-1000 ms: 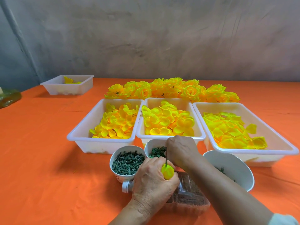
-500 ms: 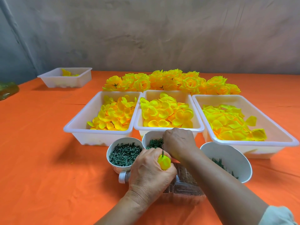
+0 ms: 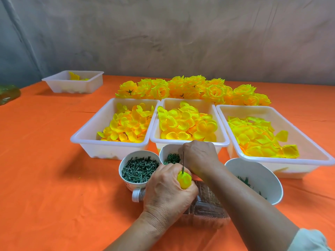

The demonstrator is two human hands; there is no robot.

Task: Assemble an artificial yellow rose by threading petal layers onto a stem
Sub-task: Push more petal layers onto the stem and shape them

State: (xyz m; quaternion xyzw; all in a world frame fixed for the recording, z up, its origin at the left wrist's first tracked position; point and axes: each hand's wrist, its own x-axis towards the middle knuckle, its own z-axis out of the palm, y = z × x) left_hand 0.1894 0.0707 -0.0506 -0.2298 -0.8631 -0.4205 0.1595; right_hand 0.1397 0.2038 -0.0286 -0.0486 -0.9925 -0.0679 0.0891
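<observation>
Orange cloth covers the table under a grey wall, with finished roses heaped behind white trays of loose petals. Left hand is curled round a yellow bud just in front of the cups, and its thin green stem points up out of the fist. Right hand dips over the middle cup of green ring pieces. Its fingertips are hidden behind the knuckles, so I cannot tell whether it pinches a ring, though a pick seems likely. The rose looks to be at an early step, with only the core on the stem. The next move calls for lining a piece's small hole up with the stem tip and sliding it down to the bud
</observation>
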